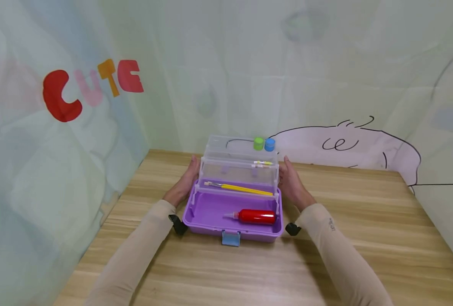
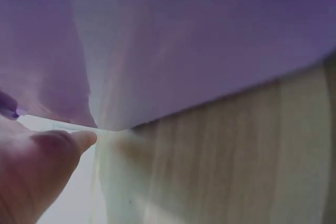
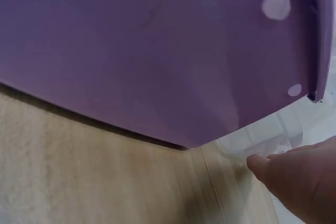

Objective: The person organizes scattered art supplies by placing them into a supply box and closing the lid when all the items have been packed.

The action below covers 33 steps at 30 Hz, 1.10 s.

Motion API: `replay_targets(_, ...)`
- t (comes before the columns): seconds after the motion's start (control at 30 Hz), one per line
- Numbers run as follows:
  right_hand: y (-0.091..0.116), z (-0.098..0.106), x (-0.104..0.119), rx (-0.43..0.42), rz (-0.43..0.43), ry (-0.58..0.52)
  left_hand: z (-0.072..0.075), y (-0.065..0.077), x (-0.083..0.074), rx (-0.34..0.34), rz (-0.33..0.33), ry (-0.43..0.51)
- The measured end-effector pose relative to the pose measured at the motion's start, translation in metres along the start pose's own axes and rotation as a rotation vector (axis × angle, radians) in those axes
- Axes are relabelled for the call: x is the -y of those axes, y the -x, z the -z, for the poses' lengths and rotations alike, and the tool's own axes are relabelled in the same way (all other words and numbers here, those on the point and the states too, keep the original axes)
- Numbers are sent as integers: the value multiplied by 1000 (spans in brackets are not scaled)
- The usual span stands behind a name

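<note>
A purple storage box (image 1: 207, 212) stands opened on the wooden table, with clear tiered trays (image 1: 230, 171) unfolded at its back. Inside its base lies a red squeeze bottle (image 1: 256, 216). Yellow-handled brushes (image 1: 245, 189) rest in the lowest tray. Higher up are a green jar (image 1: 259, 143) and a blue jar (image 1: 270, 145). My left hand (image 1: 186, 182) is at the box's rear left side, thumb up; the left wrist view has a fingertip right by the purple wall's lower corner. Opposite, my right hand (image 1: 293, 185) flanks the rear right side, its fingers partly hidden behind the trays.
Short thin sticks (image 1: 262, 163) sit in the middle tray. A blue latch (image 1: 231, 238) hangs at the box's front. Printed cloth (image 1: 219, 85) hangs behind and left of the table (image 1: 364, 238). Black straps (image 1: 293, 229) are at both wrists.
</note>
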State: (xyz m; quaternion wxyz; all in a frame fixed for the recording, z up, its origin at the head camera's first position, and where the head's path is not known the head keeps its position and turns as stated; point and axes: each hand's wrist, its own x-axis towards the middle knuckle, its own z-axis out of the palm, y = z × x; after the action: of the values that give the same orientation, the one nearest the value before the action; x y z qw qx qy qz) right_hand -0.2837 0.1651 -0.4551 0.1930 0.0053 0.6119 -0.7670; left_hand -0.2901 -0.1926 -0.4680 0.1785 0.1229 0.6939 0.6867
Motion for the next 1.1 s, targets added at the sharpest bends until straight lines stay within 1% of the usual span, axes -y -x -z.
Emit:
replay_targets(0.17, -1, 1, -1, -3, -34, -24, 2, -4, 2, 47, 3, 47)
replay_targets(0.33, -2, 4, 2, -6, -53, -52, 4, -8, -2, 76, 7, 100)
replay_targets(0.47, -2, 7, 5, -1, -69, -71, 6, -10, -4, 87, 34, 109)
replay_targets(0.57, -2, 8, 8, 11, -71, -83, 9, -12, -5, 83, 67, 119)
replay_targets(0.7, -5, 8, 8, 17, -74, -80, 14, -12, -4, 86, 103, 200)
replay_targets(0.83, -5, 7, 8, 1, -76, -90, 15, -11, -2, 105, 109, 257)
replay_targets(1.0, -5, 6, 7, -14, -68, -105, 16, -11, -2, 126, 103, 250)
replay_targets(1.1, -4, 6, 7, -33, -63, -124, 16, -12, -3, 132, 88, 223)
